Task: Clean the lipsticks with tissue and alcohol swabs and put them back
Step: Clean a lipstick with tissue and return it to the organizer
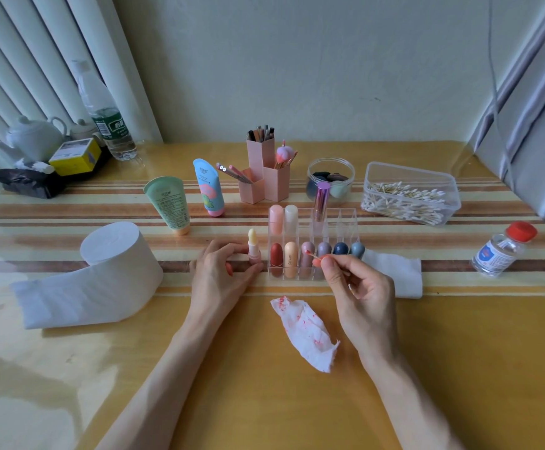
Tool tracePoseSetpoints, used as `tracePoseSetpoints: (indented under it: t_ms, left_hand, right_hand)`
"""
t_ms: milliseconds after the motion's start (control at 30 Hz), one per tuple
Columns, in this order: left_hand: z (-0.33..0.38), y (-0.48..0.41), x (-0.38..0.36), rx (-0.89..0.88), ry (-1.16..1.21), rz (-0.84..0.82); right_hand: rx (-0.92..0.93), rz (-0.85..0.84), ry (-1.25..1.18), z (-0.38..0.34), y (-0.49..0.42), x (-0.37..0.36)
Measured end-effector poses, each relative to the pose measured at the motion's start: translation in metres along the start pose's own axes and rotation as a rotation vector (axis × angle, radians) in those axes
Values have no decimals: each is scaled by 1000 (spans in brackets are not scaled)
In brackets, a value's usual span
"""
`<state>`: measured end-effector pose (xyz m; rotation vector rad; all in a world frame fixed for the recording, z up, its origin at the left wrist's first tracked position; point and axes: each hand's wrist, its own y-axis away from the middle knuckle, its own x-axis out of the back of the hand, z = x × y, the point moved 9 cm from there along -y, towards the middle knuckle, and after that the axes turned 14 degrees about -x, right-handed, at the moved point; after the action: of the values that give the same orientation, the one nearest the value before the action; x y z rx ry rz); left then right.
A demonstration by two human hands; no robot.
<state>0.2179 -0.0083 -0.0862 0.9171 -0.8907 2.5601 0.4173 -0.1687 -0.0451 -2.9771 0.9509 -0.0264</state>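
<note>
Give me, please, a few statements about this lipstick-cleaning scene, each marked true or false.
1. The left hand holds an uncapped lipstick upright on the table. True.
2. The right hand pinches a folded tissue. False: it pinches a cotton swab with a reddish tip.
3. The crumpled tissue between the forearms bears red stains. True.
4. The small bottle stands uncapped. False: its red cap is on.
5. The tissue roll lies right of the clear organizer. False: it lies to the left.
</note>
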Motion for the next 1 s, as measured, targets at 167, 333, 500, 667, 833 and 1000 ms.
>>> tracePoseSetpoints:
  t_ms: [167, 333, 500, 667, 833, 1000]
  left_hand:
    - [3, 2, 4, 26, 45, -10]
    - [-12, 9, 24, 109, -1, -81]
    - [-5, 18, 43, 122, 116, -15]
    - [17, 25, 34, 181, 818, -59]
    - [32, 27, 16, 125, 907, -218]
    - [38, 29, 8, 119, 899, -272]
  right_hand:
    - [3, -3, -3, 1, -1, 0]
    - [7, -3, -7, 3, -2, 0]
    - [47, -23, 24, 3, -1, -2]
    - [151, -108, 75, 2, 5, -11]
    - [235, -136, 223, 2, 13, -21]
    - [448, -83, 402, -9, 24, -30]
